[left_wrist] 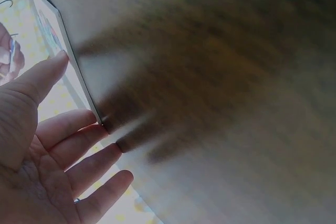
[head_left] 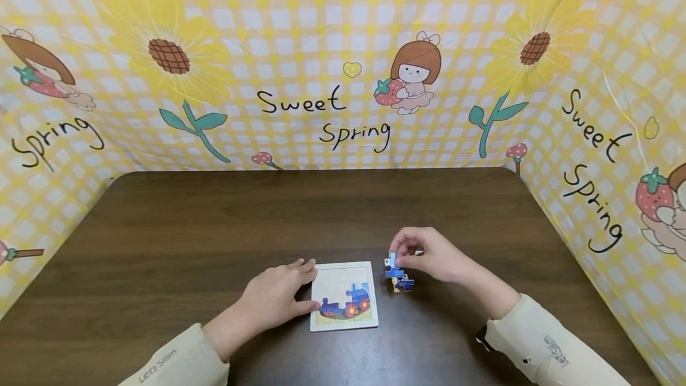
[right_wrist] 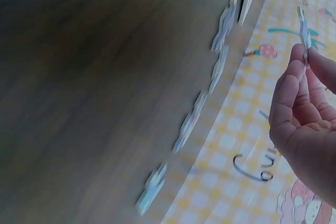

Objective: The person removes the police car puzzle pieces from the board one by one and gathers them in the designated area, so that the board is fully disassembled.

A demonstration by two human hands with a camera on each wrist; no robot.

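Observation:
A square puzzle board (head_left: 374, 296) with a pale raised border lies on the table. Along its lower part, fitted pieces form a blue train (head_left: 348, 304) with red and yellow wheels; bare backing shows above. My left hand (head_left: 273, 298) rests at the board's left side, its thumb on the border and its fingertips against the edge. To the right of the board, my right hand (head_left: 431, 256) pinches a light-blue puzzle piece (right_wrist: 303, 27) between thumb and fingers, raised off the table in the right wrist view. Loose puzzle pieces (head_left: 404, 283) lie just beneath that hand.
Several loose pieces, including a light-blue one (right_wrist: 151, 190), lie in a row on the table in the right wrist view. The dark wooden table (head_left: 257, 213) is enclosed by a yellow checked cloth (head_left: 300, 28) at the back and both sides.

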